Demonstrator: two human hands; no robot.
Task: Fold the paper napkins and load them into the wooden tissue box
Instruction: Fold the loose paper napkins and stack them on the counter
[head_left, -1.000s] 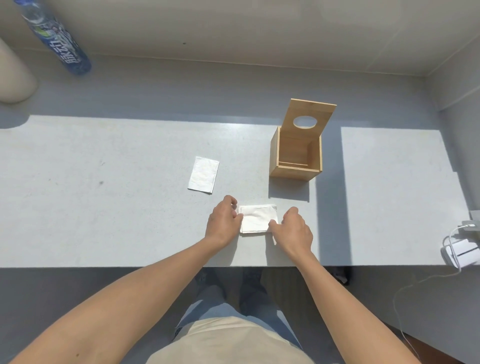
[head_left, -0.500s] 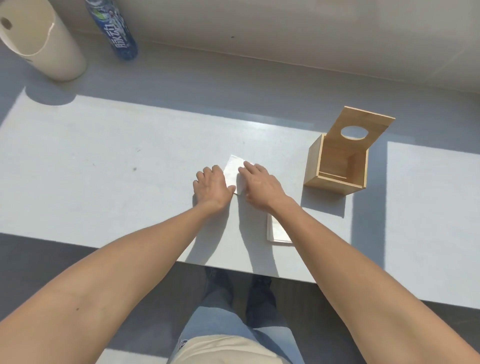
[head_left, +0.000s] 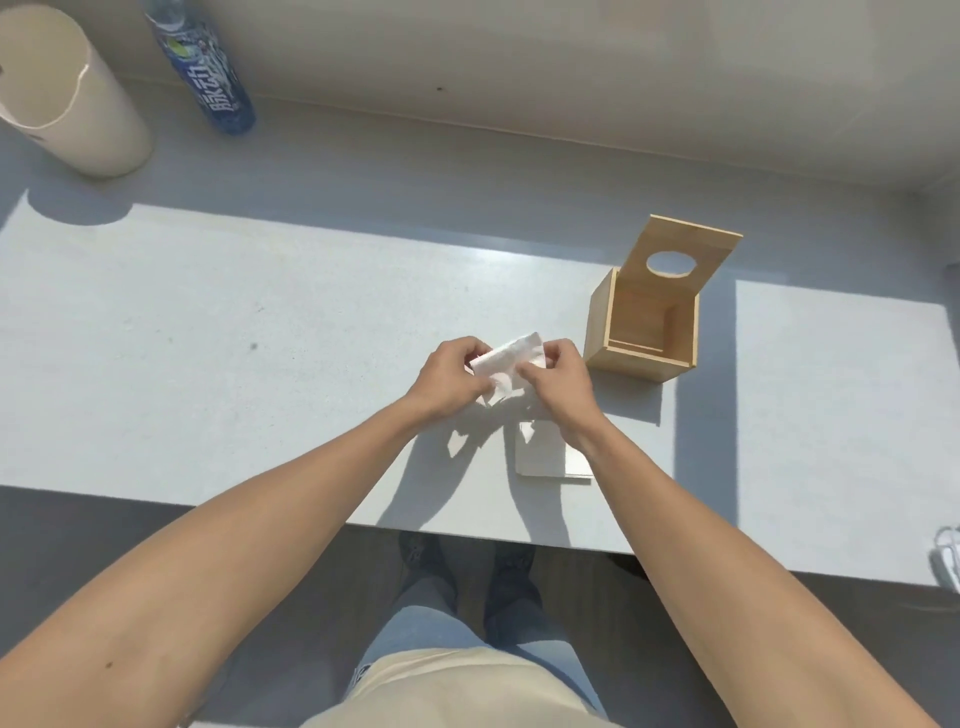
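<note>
A white paper napkin (head_left: 511, 356) is lifted off the grey table between both hands. My left hand (head_left: 451, 376) pinches its left side and my right hand (head_left: 558, 382) pinches its right side, with the lower part of the napkin hanging crumpled between them. A second, folded napkin (head_left: 543, 452) lies flat on the table just below my right wrist, partly hidden by the forearm. The wooden tissue box (head_left: 641, 335) stands to the right of my hands, its lid with a round hole tipped up at the back and its inside showing bare wood.
A cream cylindrical container (head_left: 62, 98) and a blue drink bottle (head_left: 210, 67) stand at the far left against the wall. The table's front edge (head_left: 260, 506) runs just below my forearms. A white cable (head_left: 948, 564) lies at the right edge.
Both hands left the folded napkin near the front edge, reached to the other napkin further back, and have now lifted it off the table between them.
</note>
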